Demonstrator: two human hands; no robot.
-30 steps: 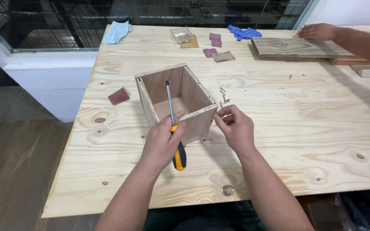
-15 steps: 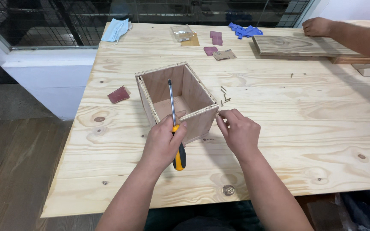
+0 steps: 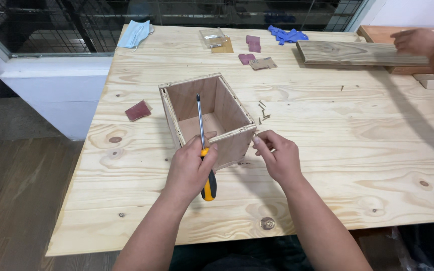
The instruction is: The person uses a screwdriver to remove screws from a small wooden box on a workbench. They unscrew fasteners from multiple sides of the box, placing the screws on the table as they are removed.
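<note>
An open wooden box (image 3: pixel 225 105) stands on the pale wooden table (image 3: pixel 327 150). My left hand (image 3: pixel 191 168) grips a screwdriver (image 3: pixel 203 145) with a yellow and black handle, its shaft pointing up over the box's near wall. My right hand (image 3: pixel 276 155) is beside the box's near right corner, fingertips pinched at the corner; what they pinch is too small to tell. Several small screws (image 3: pixel 262 112) lie on the table just right of the box.
Another person's hand (image 3: pixel 418 41) rests on a wooden plank (image 3: pixel 352 52) at the far right. Sandpaper pieces (image 3: pixel 137 111) (image 3: pixel 257 61), a blue face mask (image 3: pixel 135 33), a blue glove (image 3: pixel 287 35) and a clear plastic packet (image 3: pixel 213 36) lie on the table.
The view has shifted slightly. The other person's hand has moved along the plank toward the right. My hands stay at the box's near wall.
</note>
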